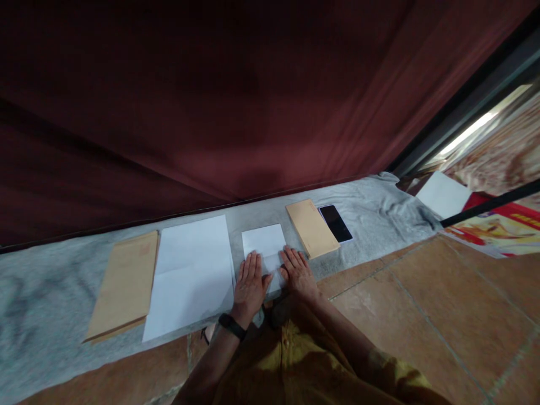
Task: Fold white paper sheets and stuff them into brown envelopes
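A small white folded sheet of paper (265, 243) lies on a grey cloth (50, 292) spread on the floor. My left hand (250, 285) rests flat on the sheet's near left part, fingers stretched out. My right hand (297, 270) lies flat on its near right corner, fingers also extended. A black band sits on my left wrist. Left of my hands lies a large white sheet (192, 273). Right of them is a small brown envelope (312, 228).
A large brown envelope (125, 284) lies at the left of the cloth. A black phone (335, 223) sits beside the small envelope. A dark red curtain (211, 95) hangs behind. Brown floor tiles (422, 304) extend right, with a white sheet (442, 194) and a red printed sheet (498, 225) beyond.
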The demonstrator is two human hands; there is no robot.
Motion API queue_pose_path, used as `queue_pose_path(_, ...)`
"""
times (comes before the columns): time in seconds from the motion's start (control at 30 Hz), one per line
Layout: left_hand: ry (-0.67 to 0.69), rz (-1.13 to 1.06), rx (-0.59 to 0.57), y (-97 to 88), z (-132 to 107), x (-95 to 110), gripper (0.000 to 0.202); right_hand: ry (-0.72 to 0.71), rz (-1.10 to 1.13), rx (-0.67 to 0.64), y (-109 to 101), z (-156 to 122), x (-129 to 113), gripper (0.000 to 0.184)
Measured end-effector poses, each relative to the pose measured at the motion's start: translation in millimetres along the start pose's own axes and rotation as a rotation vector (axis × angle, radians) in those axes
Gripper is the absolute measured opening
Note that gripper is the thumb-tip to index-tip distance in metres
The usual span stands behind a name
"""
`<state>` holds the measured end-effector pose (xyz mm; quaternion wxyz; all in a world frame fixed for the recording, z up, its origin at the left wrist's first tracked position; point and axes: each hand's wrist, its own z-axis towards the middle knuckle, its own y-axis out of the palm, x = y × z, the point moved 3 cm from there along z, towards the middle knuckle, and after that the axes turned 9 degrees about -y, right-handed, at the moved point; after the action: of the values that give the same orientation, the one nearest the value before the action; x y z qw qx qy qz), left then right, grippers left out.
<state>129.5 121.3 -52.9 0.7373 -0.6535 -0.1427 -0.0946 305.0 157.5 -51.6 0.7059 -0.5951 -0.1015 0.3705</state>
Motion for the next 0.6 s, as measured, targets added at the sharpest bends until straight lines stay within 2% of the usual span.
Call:
queue_pose_path(0.4, -0.059, 0.015, 0.058, -4.4, -20, -10, 0.068, -0.01, 0.044, 0.008, -11, -21, 7, 0.053)
queue_pose_path(0.6, 0.035, 0.055, -0.004, -11.7, -33, -5, 0.068, -0.083, 0.071, -0.028, -16, -31, 10, 0.061)
